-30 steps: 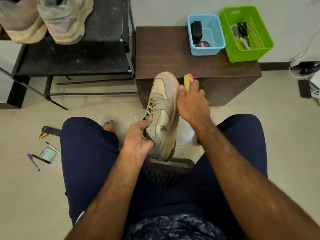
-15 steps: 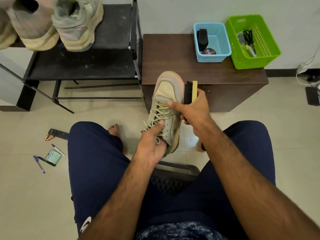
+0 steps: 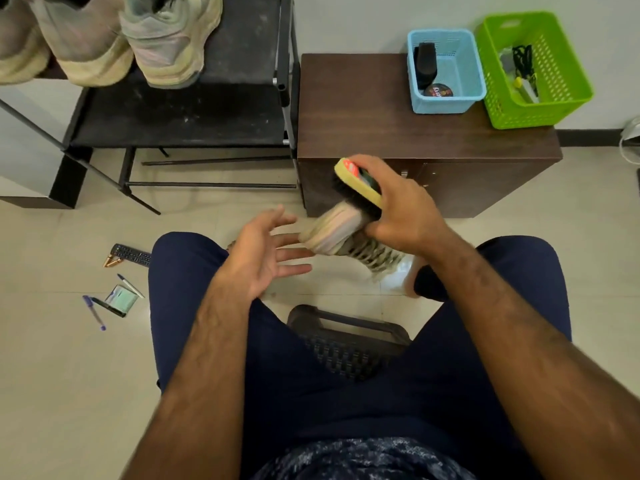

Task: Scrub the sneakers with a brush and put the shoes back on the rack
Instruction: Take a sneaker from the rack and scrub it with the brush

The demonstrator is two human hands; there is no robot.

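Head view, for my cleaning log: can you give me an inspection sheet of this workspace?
Surface: pale tiled floor; brown cabinet.
Job's things: brush over a blurred sneaker; other sneakers on the rack.
Clutter: remote and pens on the floor.
Hands: left hand open beside the sneaker; right hand grips the brush.
Cables: pale loop at the right edge, possibly a cable.
Surroundings: blue basket and green basket on the cabinet, by the wall.

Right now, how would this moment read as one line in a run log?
left hand: open, fingers spread beside sneaker toe | right hand: grips brush | brush: bristles against sneaker | sneaker: blurred, support unclear
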